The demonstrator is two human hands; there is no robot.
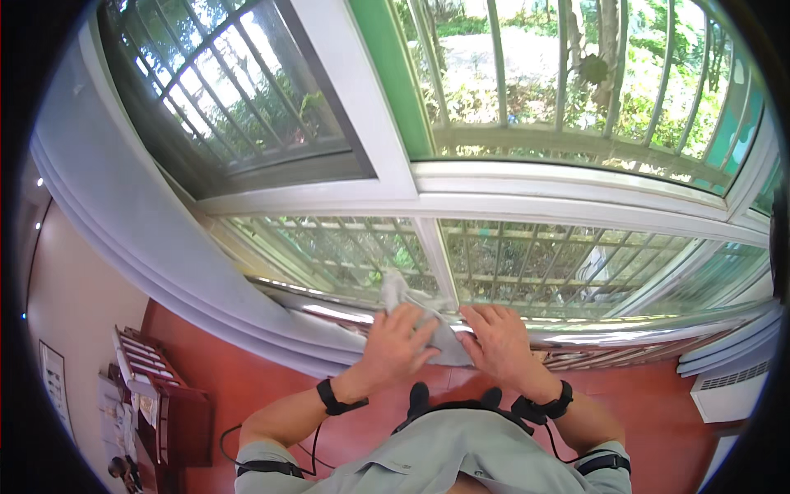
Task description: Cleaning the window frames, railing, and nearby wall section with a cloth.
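A thin grey cloth (452, 341) hangs over the shiny metal rail (586, 337) below the window, and one crumpled end stands up against the lower glass. My left hand (398, 346) is on the cloth with its fingers spread, pressing it at the rail. My right hand (503, 343) lies over the rail just right of the cloth, its thumb at the cloth's edge. Whether that hand also pinches the cloth is hidden. In front of both hands is the lower window pane (555, 265) with a white upright frame bar (437, 262).
Lavender curtains (216, 309) hang close on the left, with another curtain (734, 339) at right. A white slotted unit (731, 389) stands on the red floor (296, 395). Wooden furniture (179, 414) is behind at left. Metal bars (561, 74) stand outside the glass.
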